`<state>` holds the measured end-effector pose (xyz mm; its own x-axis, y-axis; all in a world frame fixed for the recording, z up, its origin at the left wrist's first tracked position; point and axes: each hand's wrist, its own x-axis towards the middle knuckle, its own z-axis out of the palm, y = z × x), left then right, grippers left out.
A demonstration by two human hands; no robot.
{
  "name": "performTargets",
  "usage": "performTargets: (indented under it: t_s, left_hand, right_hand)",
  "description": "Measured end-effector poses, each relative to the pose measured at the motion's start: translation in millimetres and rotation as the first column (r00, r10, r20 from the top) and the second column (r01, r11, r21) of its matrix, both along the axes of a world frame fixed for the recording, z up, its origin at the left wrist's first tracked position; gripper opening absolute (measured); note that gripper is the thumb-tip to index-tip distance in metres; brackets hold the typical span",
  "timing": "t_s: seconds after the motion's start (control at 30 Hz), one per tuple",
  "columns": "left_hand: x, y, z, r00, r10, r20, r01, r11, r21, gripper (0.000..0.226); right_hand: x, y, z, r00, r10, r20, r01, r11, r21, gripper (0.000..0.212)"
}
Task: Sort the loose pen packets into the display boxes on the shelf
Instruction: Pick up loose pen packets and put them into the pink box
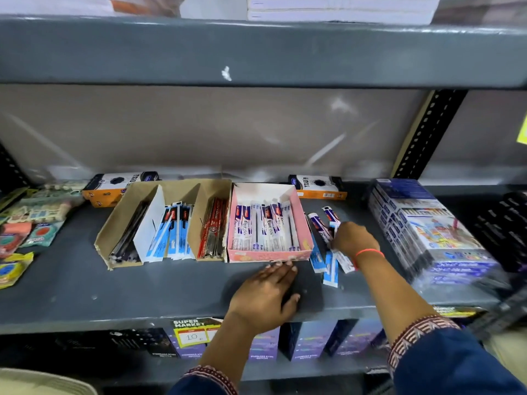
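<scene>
Left hand (pixel 263 292) lies flat and open, fingertips touching the pink display box (pixel 268 255); at three o'clock, right hand (pixel 353 238) pinches a loose pen packet (pixel 328 223).

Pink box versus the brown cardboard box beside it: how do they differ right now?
The pink box is one open compartment; the brown cardboard box is split by dividers into several. The pink box holds white-and-purple pen packets; the brown cardboard box holds dark, blue-and-white and red ones. The left hand touches the pink box's front; nothing touches the brown one. Both sit open-topped on the shelf.
</scene>
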<state>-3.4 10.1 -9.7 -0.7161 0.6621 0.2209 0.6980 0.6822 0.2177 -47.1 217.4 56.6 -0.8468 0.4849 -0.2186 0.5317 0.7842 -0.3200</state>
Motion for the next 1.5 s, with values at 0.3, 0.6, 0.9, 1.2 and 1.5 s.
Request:
performTargets:
  t_s: [0.3, 0.6, 0.9, 1.2, 1.5]
  left_hand:
    - [-2.1, -0.7, -2.5, 1.000, 0.019, 0.009, -0.018, 0.999, -0.041, 0.056]
    - [-2.7, 0.1, -3.5, 1.000, 0.026, 0.010, -0.025, 0.997, -0.072, 0.058]
    - [-0.4, 0.8, 0.5, 0.999, 0.032, -0.026, -0.033, 0.997, -0.069, 0.058]
    - [0.8, 0.2, 2.1, 0.999, 0.037, -0.008, -0.037, 0.998, -0.046, 0.053]
    - [-0.7, 0.2, 1.2, 0.999, 0.033, 0.030, -0.031, 0.998, -0.055, 0.054]
  right_hand:
    - [1.6, 8.9, -10.3, 0.998, -0.060, -0.003, 0.057, 0.967, -0.248, 0.036]
    - [7.6, 16.1, 9.9, 0.933, -0.283, -0.223, 0.003, 0.625, -0.780, 0.030]
    - [24.9, -33.7, 22.0, 0.945, -0.258, -0.199, -0.118, 0.299, -0.947, 0.023]
    - [30.1, -58.0, 19.1, 0.960, -0.161, -0.229, -0.177, 0.283, -0.943, 0.023]
    - [21.8, -61.8, 21.8, 0.954, -0.174, -0.244, -0.182, 0.311, -0.933, 0.024]
